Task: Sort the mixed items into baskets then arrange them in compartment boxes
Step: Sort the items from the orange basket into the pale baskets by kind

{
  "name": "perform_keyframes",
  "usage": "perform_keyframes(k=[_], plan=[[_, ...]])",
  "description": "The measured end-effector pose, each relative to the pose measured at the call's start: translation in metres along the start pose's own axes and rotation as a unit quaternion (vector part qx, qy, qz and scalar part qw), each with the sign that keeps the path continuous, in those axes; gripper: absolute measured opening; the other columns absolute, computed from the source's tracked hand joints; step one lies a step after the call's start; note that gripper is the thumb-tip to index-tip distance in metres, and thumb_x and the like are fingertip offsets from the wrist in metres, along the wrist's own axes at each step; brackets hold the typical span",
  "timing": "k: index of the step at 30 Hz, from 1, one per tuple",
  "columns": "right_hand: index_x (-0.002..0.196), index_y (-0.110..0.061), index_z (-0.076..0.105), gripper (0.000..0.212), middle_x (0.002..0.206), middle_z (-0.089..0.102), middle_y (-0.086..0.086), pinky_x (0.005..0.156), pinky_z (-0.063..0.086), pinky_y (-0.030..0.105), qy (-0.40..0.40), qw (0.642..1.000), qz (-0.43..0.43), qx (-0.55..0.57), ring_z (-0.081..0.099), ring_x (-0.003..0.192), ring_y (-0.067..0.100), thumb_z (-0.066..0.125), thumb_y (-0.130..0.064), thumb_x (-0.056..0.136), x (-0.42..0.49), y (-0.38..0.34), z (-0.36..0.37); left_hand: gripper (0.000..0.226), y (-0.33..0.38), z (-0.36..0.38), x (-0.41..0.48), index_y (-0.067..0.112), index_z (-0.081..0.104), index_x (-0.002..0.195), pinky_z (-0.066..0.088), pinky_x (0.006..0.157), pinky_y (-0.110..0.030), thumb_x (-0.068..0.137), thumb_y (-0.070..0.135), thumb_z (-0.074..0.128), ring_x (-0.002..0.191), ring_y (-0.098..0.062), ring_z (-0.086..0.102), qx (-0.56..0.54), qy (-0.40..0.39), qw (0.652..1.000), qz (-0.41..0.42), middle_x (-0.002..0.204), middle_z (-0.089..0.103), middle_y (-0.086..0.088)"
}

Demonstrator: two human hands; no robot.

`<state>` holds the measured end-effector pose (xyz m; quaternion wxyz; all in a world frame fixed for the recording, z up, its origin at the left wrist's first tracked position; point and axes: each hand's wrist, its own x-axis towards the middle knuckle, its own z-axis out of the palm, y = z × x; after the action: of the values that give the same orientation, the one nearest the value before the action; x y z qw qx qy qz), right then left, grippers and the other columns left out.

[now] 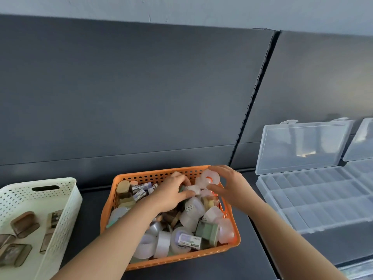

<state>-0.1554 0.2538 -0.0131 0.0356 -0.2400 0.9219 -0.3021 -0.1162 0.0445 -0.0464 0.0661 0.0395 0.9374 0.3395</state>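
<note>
An orange perforated basket (141, 177) stands in the middle, heaped with tape rolls, small labelled boxes, white perforated pieces and green items. My left hand (171, 194) reaches into its far part with fingers curled over a small white piece (192, 188). Over the basket's far right corner, my right hand (228, 185) has its thumb and fingers around a pale pink ring-shaped piece (207, 178). A clear compartment box (314, 201) lies open to the right, its lid (300, 146) leaning back and its compartments bare.
A cream perforated basket (66, 201) at the left holds several brown translucent cases. A second clear box (361, 138) shows at the right edge. Everything sits on a dark table with a dark panel wall behind.
</note>
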Motion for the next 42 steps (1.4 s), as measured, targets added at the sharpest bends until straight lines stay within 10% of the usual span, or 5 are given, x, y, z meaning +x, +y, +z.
perform_keyframes(k=[7,13,20,34,42], plan=[[0.134,-0.024,0.052,0.054,0.129,0.054,-0.011,0.086,0.036,0.015,0.003,1.0,0.006,0.023,0.053,0.11,0.007,0.07,-0.031,0.083,-0.019,-0.001,0.002,0.021,0.006,-0.013,-0.031,0.031,0.039,0.086,0.034,0.061,-0.032,0.084,0.038,0.059,0.068,-0.013,0.042,-0.142,0.103,0.983,-0.059,0.078,0.045,0.008],[0.131,-0.025,0.054,0.053,0.125,0.055,-0.013,0.073,0.036,0.004,0.014,1.0,-0.002,0.019,0.054,0.095,0.002,0.071,-0.029,0.081,-0.036,0.0,0.009,0.063,0.024,-0.01,-0.039,0.044,0.054,0.125,0.043,0.093,-0.031,0.068,0.05,0.079,0.116,-0.008,0.048,-0.051,-0.022,0.997,-0.049,0.122,0.048,0.017],[0.133,-0.023,0.052,0.053,0.132,0.053,-0.01,0.078,0.031,0.001,0.009,1.0,0.002,0.024,0.051,0.106,0.002,0.07,-0.027,0.083,-0.044,-0.004,0.01,0.056,0.03,-0.007,-0.035,0.031,0.065,0.118,0.042,0.081,-0.029,0.068,0.053,0.079,0.1,-0.011,0.049,-0.009,-0.053,0.995,-0.084,0.107,0.052,0.013],[0.13,-0.029,0.054,0.05,0.122,0.052,-0.02,0.078,0.035,-0.003,-0.004,0.988,-0.121,0.099,0.051,0.094,-0.005,0.072,-0.027,0.083,-0.034,-0.137,0.045,0.044,-0.031,-0.075,-0.207,0.041,0.067,0.105,0.04,0.076,-0.006,0.065,0.036,0.084,0.102,0.007,0.054,-0.127,0.355,0.92,-0.109,0.104,0.06,0.027],[0.132,-0.028,0.051,0.051,0.128,0.051,-0.019,0.088,0.035,0.005,-0.097,0.97,-0.197,0.107,0.049,0.116,0.0,0.069,-0.03,0.085,-0.025,-0.269,0.152,0.043,-0.132,-0.149,-0.339,0.049,0.062,0.095,0.044,0.078,-0.021,0.064,0.031,0.086,0.097,0.003,0.057,-0.14,0.467,0.842,-0.23,0.106,0.062,0.023]])
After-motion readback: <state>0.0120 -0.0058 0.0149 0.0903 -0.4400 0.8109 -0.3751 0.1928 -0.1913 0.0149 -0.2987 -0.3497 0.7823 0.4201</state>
